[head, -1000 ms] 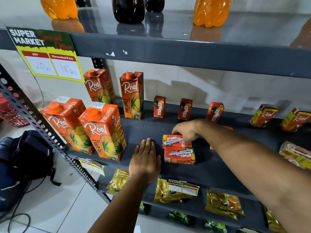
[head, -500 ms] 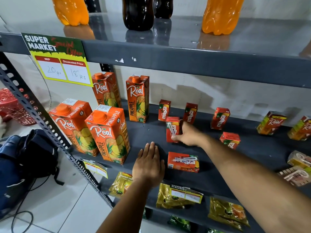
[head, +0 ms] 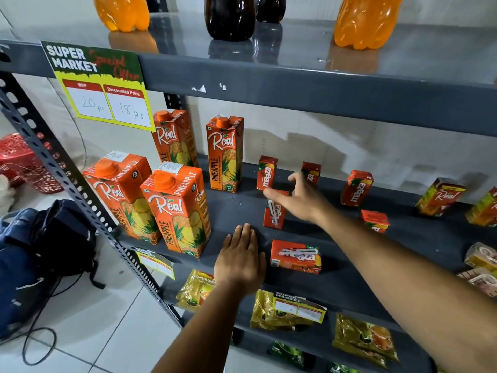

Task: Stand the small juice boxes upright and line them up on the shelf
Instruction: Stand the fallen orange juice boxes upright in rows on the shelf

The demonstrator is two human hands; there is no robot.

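Note:
Small red Maaza juice boxes are spread over the dark shelf (head: pixel 234 208). Three stand upright along the back: one (head: pixel 266 173), one (head: pixel 311 171) half hidden behind my hand, and one (head: pixel 356 188). In front of them another box (head: pixel 274 215) stands upright with its straw side facing me. My right hand (head: pixel 302 199) hovers just right of it, fingers spread, index finger over its top. A further box (head: pixel 295 255) lies flat near the front edge. My left hand (head: pixel 240 261) rests flat on the shelf beside it, holding nothing. A short box (head: pixel 375 220) sits further right.
Tall Real pineapple cartons (head: pixel 176 211) fill the shelf's left end. Small Real boxes (head: pixel 439 196) lean at the back right, and other packs (head: pixel 481 258) lie at the right edge. Bottles (head: pixel 230 17) stand overhead. Snack packets (head: pixel 282 309) lie below. A backpack (head: pixel 40 251) sits on the floor.
My right hand picked one box off the flat pair, carried it back and stood it upright, then opened its fingers off it. My left hand stayed flat on the shelf.

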